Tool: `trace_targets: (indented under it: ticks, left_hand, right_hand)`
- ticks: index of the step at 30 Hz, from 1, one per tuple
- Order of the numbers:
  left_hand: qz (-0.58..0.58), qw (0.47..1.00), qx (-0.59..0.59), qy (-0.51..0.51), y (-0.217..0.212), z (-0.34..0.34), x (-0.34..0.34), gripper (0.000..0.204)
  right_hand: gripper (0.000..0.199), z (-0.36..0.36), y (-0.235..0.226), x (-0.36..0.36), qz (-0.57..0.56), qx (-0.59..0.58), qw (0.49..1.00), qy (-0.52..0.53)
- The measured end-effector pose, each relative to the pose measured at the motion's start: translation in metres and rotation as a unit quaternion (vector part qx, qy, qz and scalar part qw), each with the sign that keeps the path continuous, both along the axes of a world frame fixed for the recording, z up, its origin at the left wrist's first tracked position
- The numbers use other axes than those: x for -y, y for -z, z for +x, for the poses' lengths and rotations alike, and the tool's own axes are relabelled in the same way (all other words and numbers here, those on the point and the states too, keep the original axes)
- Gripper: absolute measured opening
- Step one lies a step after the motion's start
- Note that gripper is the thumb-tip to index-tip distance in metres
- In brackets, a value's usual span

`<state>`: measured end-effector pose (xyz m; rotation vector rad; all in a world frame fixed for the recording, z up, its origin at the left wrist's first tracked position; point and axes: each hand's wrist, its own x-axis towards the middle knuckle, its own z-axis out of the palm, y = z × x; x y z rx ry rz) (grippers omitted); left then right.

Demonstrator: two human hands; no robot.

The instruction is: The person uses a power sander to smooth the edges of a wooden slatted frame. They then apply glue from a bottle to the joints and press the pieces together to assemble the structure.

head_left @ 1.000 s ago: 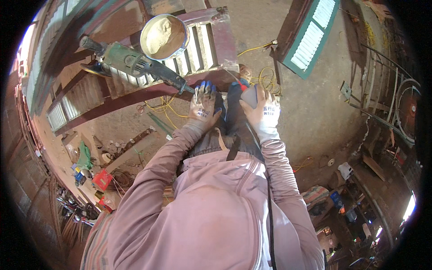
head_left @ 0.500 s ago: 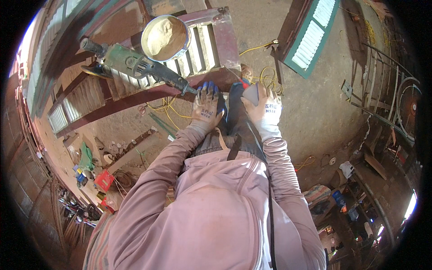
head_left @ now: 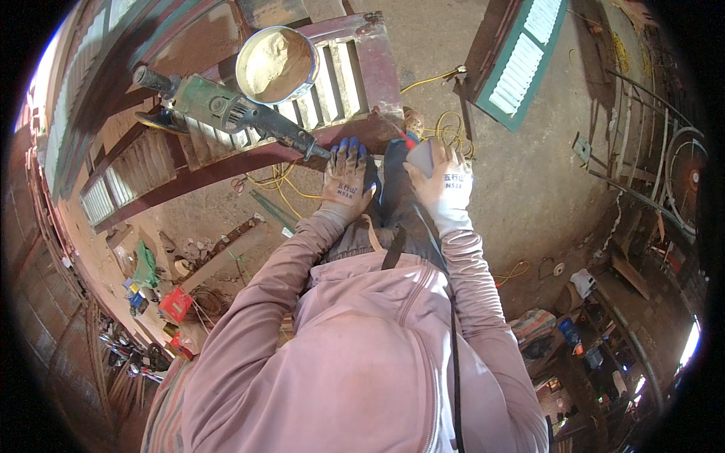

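Observation:
My left hand (head_left: 345, 180), in a white glove with blue fingertips, lies flat with its fingers stretched out over my left knee, by the near edge of a maroon slatted wooden panel (head_left: 380, 66). Nothing shows in its grip. The right hand (head_left: 445, 177), gloved alike, is closed around a flat grey piece (head_left: 421, 157) above my right leg. A thin tool with a red handle (head_left: 410, 141) sticks out beside that piece, its slim end pointing toward the panel. A green and black angle grinder (head_left: 215, 103) rests on the panel, its cord end close to my left fingertips.
A round tub (head_left: 249, 89) of pale yellow paste stands on the panel behind the grinder. Yellow cable (head_left: 451, 130) coils on the floor near my foot. A green-framed louvred shutter (head_left: 521, 68) lies far right; a wheel (head_left: 683, 181) and metal frames stand at the right.

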<state>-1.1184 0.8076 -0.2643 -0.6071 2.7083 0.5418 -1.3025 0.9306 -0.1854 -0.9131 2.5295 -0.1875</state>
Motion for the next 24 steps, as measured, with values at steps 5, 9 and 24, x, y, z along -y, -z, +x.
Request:
trace_targets:
  ticks: [5, 9, 24]
  left_hand:
    - [-0.005, 1.000, 0.013, 0.006, 0.004, 0.000, -0.001, 0.102]
    - [0.004, 1.000, 0.020, -0.006, 0.000, 0.000, -0.002, 0.101]
    - [-0.003, 0.999, 0.034, -0.018, 0.009, 0.001, -0.005, 0.103]
  right_hand:
    - [0.077, -0.003, -0.001, 0.002, -0.015, 0.005, 1.000, 0.002]
    - [0.076, -0.003, 0.000, -0.004, -0.021, -0.011, 1.000, 0.003]
    - [0.073, -0.016, -0.003, -0.024, -0.016, -0.006, 0.998, 0.056]
